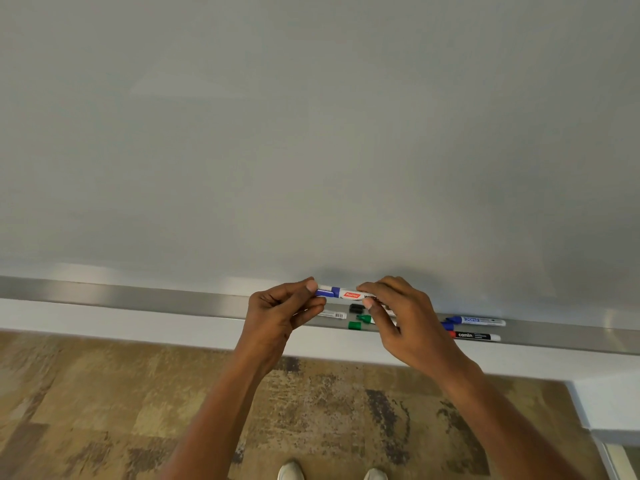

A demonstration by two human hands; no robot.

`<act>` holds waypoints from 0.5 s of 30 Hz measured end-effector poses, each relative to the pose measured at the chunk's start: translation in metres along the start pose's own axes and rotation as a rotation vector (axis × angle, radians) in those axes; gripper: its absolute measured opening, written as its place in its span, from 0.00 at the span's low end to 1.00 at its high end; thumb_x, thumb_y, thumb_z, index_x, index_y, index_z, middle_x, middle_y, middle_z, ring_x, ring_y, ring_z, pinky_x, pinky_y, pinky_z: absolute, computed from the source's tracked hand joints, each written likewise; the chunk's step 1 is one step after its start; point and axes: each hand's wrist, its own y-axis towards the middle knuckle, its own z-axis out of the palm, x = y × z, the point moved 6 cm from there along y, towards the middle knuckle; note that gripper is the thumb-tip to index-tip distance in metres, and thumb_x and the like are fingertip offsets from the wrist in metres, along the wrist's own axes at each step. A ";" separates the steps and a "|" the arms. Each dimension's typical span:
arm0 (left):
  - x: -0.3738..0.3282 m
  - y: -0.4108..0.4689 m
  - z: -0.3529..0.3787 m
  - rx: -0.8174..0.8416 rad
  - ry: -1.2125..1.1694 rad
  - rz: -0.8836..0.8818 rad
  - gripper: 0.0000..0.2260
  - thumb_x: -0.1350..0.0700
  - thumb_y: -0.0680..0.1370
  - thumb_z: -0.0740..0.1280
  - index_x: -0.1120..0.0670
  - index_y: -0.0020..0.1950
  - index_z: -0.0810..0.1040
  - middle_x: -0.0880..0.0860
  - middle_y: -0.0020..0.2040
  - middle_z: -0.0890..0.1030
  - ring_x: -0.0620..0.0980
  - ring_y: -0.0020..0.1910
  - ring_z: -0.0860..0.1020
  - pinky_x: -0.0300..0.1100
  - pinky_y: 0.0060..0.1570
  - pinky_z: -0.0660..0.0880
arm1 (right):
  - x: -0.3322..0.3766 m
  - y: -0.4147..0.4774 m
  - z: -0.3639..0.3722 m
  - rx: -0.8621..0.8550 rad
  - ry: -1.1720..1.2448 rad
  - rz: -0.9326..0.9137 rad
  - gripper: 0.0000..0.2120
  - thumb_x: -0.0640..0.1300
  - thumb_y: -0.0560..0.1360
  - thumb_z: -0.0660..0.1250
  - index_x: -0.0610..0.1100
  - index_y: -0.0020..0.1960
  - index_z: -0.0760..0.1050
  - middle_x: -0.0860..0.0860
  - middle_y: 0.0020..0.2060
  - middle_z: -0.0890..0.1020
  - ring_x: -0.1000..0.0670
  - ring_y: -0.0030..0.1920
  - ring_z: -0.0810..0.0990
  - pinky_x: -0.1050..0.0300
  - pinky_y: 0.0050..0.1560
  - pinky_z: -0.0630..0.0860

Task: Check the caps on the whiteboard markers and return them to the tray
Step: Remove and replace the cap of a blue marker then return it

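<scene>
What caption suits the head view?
Both hands, left and right, press the blue-capped white marker above the metal tray.

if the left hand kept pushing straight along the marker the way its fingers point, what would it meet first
The left hand points rightward along the blue marker, pinching its cap end. Going straight on, it would likely meet the right hand gripping the barrel's other end first, though depth is hard to judge.

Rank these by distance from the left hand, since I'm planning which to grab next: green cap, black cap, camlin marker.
From the left hand, head view:
1. Black cap, on the tray just to its right.
2. Green cap, slightly farther, at the tray's front edge; close to the first.
3. Camlin marker, far right on the tray.
</scene>
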 end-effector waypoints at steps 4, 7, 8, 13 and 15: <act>-0.003 0.002 -0.005 -0.005 0.042 0.018 0.12 0.56 0.68 0.78 0.62 0.48 0.88 0.65 0.45 0.87 0.56 0.44 0.87 0.42 0.45 0.84 | 0.005 0.003 0.003 0.003 -0.002 -0.022 0.12 0.43 0.82 0.62 0.44 0.63 0.78 0.50 0.51 0.80 0.50 0.52 0.78 0.51 0.47 0.80; -0.005 0.005 -0.006 0.002 0.056 0.027 0.12 0.57 0.68 0.78 0.62 0.48 0.88 0.65 0.46 0.87 0.58 0.45 0.87 0.43 0.46 0.84 | 0.006 0.006 0.005 -0.003 0.000 -0.016 0.11 0.42 0.81 0.63 0.43 0.62 0.78 0.49 0.50 0.80 0.49 0.52 0.78 0.50 0.46 0.80; -0.006 0.006 -0.007 0.004 0.056 0.035 0.13 0.57 0.68 0.78 0.63 0.48 0.88 0.65 0.46 0.87 0.58 0.45 0.87 0.43 0.47 0.84 | 0.006 0.007 0.007 -0.007 0.005 -0.013 0.11 0.41 0.81 0.63 0.43 0.62 0.78 0.49 0.50 0.80 0.48 0.52 0.78 0.50 0.45 0.80; -0.012 0.012 -0.010 0.000 0.120 0.086 0.12 0.56 0.70 0.77 0.61 0.50 0.88 0.64 0.47 0.87 0.59 0.46 0.87 0.44 0.48 0.84 | 0.001 0.014 0.017 0.000 0.051 0.021 0.12 0.43 0.82 0.62 0.44 0.64 0.76 0.50 0.52 0.79 0.49 0.53 0.78 0.50 0.47 0.80; -0.015 0.018 -0.015 -0.032 0.174 0.125 0.12 0.56 0.71 0.76 0.60 0.52 0.87 0.63 0.47 0.87 0.58 0.47 0.87 0.45 0.50 0.84 | -0.006 0.017 0.024 0.018 0.095 0.055 0.13 0.45 0.82 0.62 0.47 0.66 0.74 0.52 0.54 0.78 0.50 0.53 0.78 0.50 0.50 0.80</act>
